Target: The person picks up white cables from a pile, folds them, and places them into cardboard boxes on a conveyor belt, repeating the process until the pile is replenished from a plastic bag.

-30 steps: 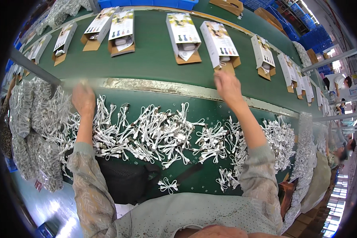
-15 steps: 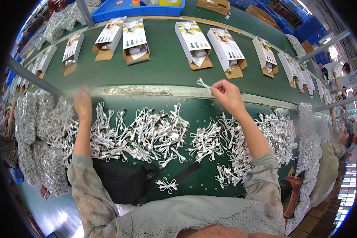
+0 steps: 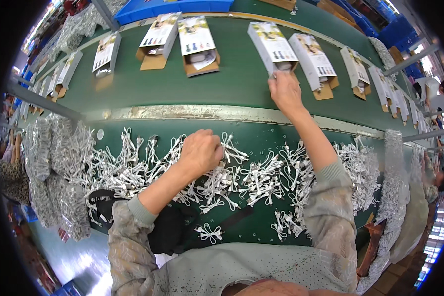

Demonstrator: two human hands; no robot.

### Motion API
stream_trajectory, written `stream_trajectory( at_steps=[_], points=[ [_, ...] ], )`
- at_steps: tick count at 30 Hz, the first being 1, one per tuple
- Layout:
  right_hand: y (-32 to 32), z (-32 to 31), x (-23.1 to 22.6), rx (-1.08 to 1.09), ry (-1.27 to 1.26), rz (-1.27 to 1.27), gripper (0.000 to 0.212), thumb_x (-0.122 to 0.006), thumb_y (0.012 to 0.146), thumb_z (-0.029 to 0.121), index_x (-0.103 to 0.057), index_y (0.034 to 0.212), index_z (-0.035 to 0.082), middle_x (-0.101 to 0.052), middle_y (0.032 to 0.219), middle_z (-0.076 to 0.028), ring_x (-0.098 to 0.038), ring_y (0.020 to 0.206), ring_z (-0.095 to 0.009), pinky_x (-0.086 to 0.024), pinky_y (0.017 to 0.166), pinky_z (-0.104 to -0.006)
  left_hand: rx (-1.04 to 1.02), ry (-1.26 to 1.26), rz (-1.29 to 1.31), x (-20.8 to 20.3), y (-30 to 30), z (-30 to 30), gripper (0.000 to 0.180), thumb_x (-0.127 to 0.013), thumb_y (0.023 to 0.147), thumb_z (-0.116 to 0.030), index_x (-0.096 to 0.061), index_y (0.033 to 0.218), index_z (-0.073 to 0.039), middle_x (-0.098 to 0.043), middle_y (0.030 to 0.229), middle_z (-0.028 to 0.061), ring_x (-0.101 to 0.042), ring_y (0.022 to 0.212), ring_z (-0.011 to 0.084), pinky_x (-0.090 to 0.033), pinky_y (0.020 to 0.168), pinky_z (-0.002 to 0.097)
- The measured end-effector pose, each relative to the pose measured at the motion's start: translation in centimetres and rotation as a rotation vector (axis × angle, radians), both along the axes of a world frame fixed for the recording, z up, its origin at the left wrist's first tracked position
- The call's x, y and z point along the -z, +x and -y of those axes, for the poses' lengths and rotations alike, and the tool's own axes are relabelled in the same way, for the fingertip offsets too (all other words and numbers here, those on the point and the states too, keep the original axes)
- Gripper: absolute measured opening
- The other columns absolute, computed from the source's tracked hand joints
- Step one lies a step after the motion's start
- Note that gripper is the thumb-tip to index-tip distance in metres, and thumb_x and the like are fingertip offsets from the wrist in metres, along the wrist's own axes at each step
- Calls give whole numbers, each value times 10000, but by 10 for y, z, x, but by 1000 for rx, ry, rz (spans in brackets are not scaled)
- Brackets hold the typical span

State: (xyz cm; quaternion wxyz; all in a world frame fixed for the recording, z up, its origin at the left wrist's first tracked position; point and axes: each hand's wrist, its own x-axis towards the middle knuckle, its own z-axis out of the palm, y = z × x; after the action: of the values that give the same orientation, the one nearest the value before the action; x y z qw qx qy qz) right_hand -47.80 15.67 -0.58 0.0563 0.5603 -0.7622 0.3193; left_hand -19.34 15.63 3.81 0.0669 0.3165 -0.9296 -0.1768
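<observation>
My right hand point(image 3: 286, 91) reaches across the green belt to the open end of a white printed box point(image 3: 270, 42). Its fingers are closed at the box's mouth and cover the lower flap; whatever they hold is hidden there. Part of a pale rounded item shows inside the opening. My left hand point(image 3: 201, 153) is over the heap of bundled white cables point(image 3: 133, 170), its fingers curled in. What lies between those fingers is out of sight. Beside it is a looped white cable point(image 3: 236, 150) on the heap.
More open boxes point(image 3: 313, 61) stand in a row along the belt. A worn metal rail point(image 3: 192, 112) divides belt and worktable. Cables heap up at right point(image 3: 362, 180); bubble-wrap bundles point(image 3: 47, 153) hang at left. A black bag point(image 3: 170, 229) lies near me. People work at both sides.
My right hand went forward from the rail to the box, and the cable it held is now hidden. The left hand swung right onto the cable heap. The boxes appear farther right.
</observation>
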Motion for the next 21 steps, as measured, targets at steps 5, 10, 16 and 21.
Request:
stream_trajectory(
  at_steps=[5,10,16,21],
  points=[
    [79,-78,-50,-478,470,456,221,-656,792,226,-651,903,34,-645,828,-124,-624,724,-224,-492,679,-334,-221,307,-68,-8,5,20,239,-619,766,-250,-650,741,-14,-607,753,129,-612,700,298,-484,680,395],
    [96,-108,-33,-532,532,453,218,-654,778,226,-641,846,19,-645,789,-125,-629,726,-280,-494,673,-356,-109,120,170,-17,-10,2,312,-664,753,-343,-649,711,-34,-602,803,135,-599,820,311,-480,727,422],
    [61,-100,-56,-320,469,744,200,-614,829,179,-625,817,-19,-617,692,-27,-558,628,-76,-448,569,-234,-114,311,-100,-8,-3,8,197,-643,780,-212,-640,741,-19,-600,744,105,-580,723,237,-459,658,366],
    [36,-39,-42,-32,86,655,224,-609,820,214,-616,802,-9,-614,653,-61,-570,566,-138,-455,556,-277,-312,364,-282,-21,-4,48,266,-617,820,-258,-654,771,1,-626,646,144,-611,599,254,-467,609,361]
  ],
)
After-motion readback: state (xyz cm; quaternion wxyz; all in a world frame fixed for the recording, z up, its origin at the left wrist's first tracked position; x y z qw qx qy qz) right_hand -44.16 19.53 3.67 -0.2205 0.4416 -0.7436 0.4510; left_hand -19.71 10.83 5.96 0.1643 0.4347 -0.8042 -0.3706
